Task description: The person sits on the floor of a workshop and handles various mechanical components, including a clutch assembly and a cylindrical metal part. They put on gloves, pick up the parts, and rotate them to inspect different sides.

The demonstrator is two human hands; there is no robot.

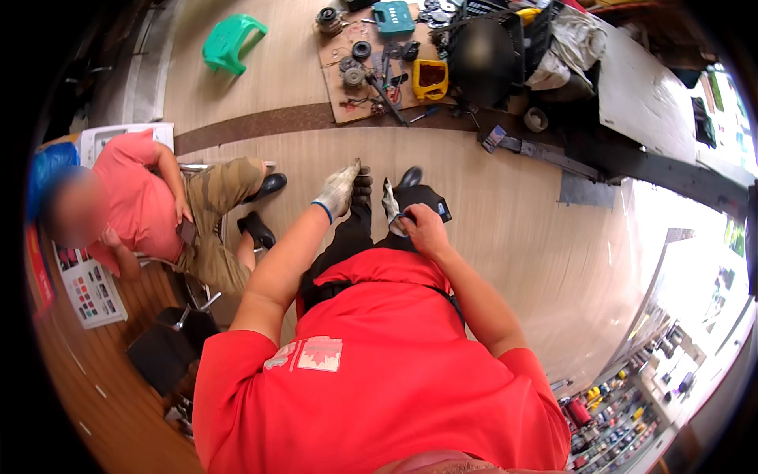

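Observation:
My left hand (341,191) wears a white work glove with a blue cuff and dark, soiled fingers. Its fingers point inward over my dark trouser leg, with nothing seen between them. My bare right hand (427,231) pinches the blue-edged cuff of a second white-and-dark glove (391,204). That glove hangs limp, upright in front of my right thigh, apart from the left hand. Below both hands lie my dark trousers and a dark shoe (410,176).
At left sits a person (138,193) in a pink shirt, holding a phone. A green stool (230,43) stands far left. Ahead, a cardboard sheet (335,59) carries tools, motor parts and a yellow container (430,79). A metal beam (545,154) borders the right; stocked shelves (616,419) stand lower right.

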